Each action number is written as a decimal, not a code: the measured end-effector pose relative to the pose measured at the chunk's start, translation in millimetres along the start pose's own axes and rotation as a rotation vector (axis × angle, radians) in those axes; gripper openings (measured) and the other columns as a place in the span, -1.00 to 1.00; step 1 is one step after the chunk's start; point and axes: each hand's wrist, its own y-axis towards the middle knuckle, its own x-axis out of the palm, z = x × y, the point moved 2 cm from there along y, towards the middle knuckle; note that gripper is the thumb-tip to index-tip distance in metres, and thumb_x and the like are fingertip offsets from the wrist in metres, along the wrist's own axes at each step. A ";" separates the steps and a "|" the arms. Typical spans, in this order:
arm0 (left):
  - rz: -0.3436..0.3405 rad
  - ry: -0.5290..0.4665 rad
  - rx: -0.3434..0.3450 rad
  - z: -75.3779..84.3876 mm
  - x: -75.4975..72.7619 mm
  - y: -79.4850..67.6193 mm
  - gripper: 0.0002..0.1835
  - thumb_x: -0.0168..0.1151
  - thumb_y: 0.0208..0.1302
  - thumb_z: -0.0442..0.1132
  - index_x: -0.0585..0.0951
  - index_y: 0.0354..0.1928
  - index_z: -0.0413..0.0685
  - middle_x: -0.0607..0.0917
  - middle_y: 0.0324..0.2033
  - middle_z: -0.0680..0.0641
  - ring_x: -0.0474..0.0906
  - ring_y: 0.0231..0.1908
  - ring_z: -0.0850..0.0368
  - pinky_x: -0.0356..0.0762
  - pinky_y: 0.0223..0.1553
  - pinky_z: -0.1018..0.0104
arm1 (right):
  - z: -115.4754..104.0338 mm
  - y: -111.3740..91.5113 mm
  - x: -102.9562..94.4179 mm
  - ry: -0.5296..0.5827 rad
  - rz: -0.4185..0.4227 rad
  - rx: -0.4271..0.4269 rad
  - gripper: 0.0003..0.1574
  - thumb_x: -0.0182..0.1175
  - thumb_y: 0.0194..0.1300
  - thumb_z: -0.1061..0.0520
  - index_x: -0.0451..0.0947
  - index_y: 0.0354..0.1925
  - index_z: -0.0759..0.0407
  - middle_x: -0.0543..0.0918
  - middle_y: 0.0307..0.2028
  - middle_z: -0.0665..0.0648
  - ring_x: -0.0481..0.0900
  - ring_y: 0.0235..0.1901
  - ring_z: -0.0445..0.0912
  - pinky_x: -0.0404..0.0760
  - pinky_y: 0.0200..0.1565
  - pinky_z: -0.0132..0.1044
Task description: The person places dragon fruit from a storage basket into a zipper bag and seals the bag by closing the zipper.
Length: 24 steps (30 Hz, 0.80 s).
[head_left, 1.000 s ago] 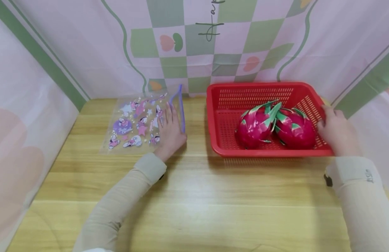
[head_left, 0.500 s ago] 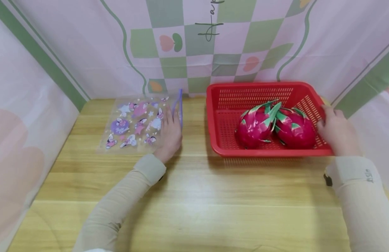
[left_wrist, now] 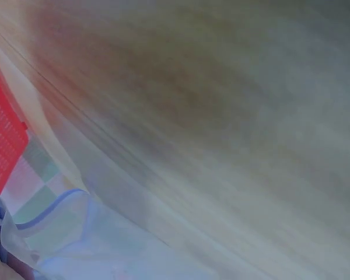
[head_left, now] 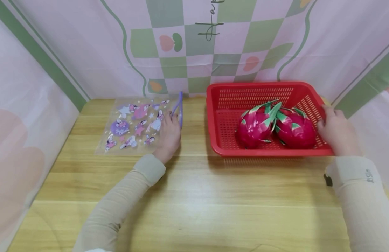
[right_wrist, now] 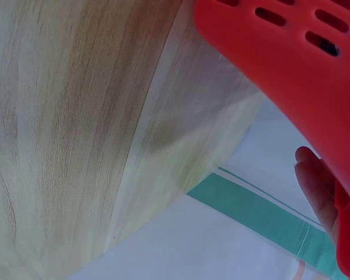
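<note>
A clear plastic zip bag (head_left: 139, 122) printed with pink and purple cartoons lies flat at the left of the table. My left hand (head_left: 169, 136) is at its right end, fingers bent and pinching the bag near the purple zip strip (head_left: 181, 108). In the left wrist view the fingers (left_wrist: 0, 265) show at the corner, against the bag's raised mouth (left_wrist: 52, 210). My right hand (head_left: 339, 133) grips the right rim of a red plastic basket (head_left: 273, 153); its fingers (right_wrist: 315, 181) come round the outside below the rim. Two dragon fruits (head_left: 255, 127) lie in the basket.
The wooden table (head_left: 194, 199) runs back to a patterned cloth (head_left: 199, 66) hanging behind it. Cloth panels also stand at the left and right sides. A short gap of table separates the bag from the basket.
My left hand's straight, spread fingers have bent in at the bag's zip end. The bag has shifted slightly left. The right hand and the basket have stayed put.
</note>
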 end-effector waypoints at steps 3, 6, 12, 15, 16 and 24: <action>0.017 0.072 0.021 0.2 -0.8 -0.6 -0.45 0.15 0.18 -0.47 0.30 0.21 -0.55 0.41 0.13 -0.44 0.40 0.17 -0.28 0.33 0.35 0.03 | -0.8 -0.6 -0.4 0.000 -0.003 0.004 -0.17 -0.17 0.41 0.10 -0.26 0.49 0.26 0.12 0.21 0.67 0.17 0.10 0.55 0.26 0.03 0.51; -0.022 0.109 -0.001 -0.3 -1.9 -0.7 -0.33 0.20 0.16 -0.37 0.23 0.29 -0.50 0.39 0.20 -0.39 0.37 0.21 -0.25 0.28 0.38 0.01 | -1.4 -1.1 -0.6 0.000 -0.005 0.006 -0.17 -0.17 0.41 0.11 -0.26 0.49 0.26 0.12 0.20 0.67 0.17 0.10 0.55 0.26 0.03 0.51; -0.105 0.048 -0.069 -1.7 -1.9 0.8 -0.27 0.05 0.21 -0.24 0.13 0.39 -0.40 0.28 0.34 -0.31 0.23 0.33 -0.25 0.11 0.44 -0.11 | -1.2 -1.0 -0.3 0.000 -0.004 0.007 -0.17 -0.17 0.41 0.10 -0.26 0.49 0.26 0.12 0.20 0.67 0.17 0.11 0.55 0.25 0.03 0.51; -0.118 0.014 -0.089 -2.2 -0.8 1.3 -0.23 0.05 0.18 -0.23 0.10 0.41 -0.38 0.23 0.38 -0.30 0.15 0.36 -0.30 0.05 0.44 -0.17 | -0.5 -0.7 0.1 0.002 -0.007 0.010 -0.17 -0.17 0.41 0.10 -0.26 0.49 0.25 0.11 0.21 0.67 0.17 0.11 0.55 0.26 0.03 0.51; -0.121 -0.001 -0.097 -2.4 -0.4 1.3 -0.22 0.06 0.17 -0.23 0.09 0.42 -0.37 0.21 0.39 -0.29 0.13 0.37 -0.31 0.03 0.44 -0.19 | -0.3 -0.6 0.2 0.004 -0.008 0.010 -0.17 -0.17 0.41 0.09 -0.26 0.49 0.25 0.11 0.21 0.67 0.17 0.11 0.55 0.25 0.03 0.52; -0.159 -0.111 -0.160 -3.7 1.2 1.2 -0.04 0.20 0.06 -0.26 -0.05 0.48 -0.27 0.04 0.48 -0.21 -0.05 0.43 -0.39 -0.13 0.44 -0.27 | 0.5 0.2 0.2 -0.003 -0.008 0.005 -0.16 -0.17 0.41 0.11 -0.27 0.49 0.25 0.12 0.20 0.66 0.16 0.11 0.53 0.25 0.05 0.51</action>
